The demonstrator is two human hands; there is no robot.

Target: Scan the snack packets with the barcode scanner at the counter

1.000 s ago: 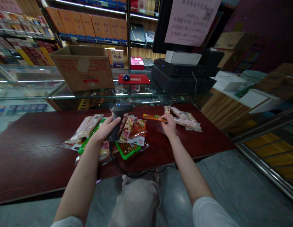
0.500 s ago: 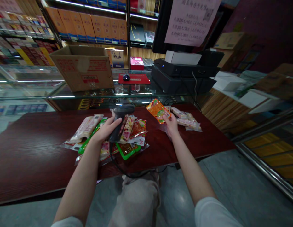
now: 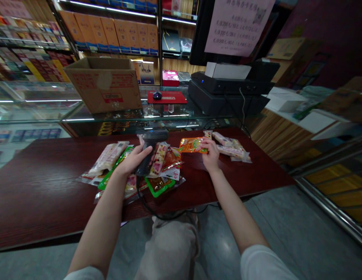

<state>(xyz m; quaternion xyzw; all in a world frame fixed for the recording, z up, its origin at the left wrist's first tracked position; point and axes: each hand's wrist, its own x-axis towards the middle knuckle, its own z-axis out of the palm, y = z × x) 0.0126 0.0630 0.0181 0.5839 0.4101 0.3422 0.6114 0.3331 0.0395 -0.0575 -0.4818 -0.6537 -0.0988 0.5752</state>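
Tipped up and showing its broad face half a second ago, the orange packet (image 3: pixel 190 145) has since swung down nearly level, its long side running crosswise. It is up off the table (image 3: pixel 52 179), as far as I can judge, to the person's right of the black scanner (image 3: pixel 146 160) and a little apart from it. Their right hand (image 3: pixel 210 152) pinches the packet's outer end, thumb and fingers closed on it. Their left hand (image 3: pixel 134 158) is wrapped around the scanner's handle, just as before; I can't tell whether the handle's foot rests on the packets below.

Close against the scanner on its right are a wrapped bar (image 3: pixel 159 158) and a red packet (image 3: pixel 171 158), with a green-edged packet (image 3: pixel 159 191) nearer the person. On its left lies a clump of pale wrapped bars (image 3: pixel 108 157). More wrapped bars (image 3: pixel 232 151) sit well to its right, past the right hand. From the scanner's foot a black cable (image 3: pixel 142 199) loops toward the person's lap. Beyond the scanner, I see an open cardboard box (image 3: pixel 106 89) to the left and a mouse (image 3: pixel 157 95) on a red mat (image 3: pixel 176 97).
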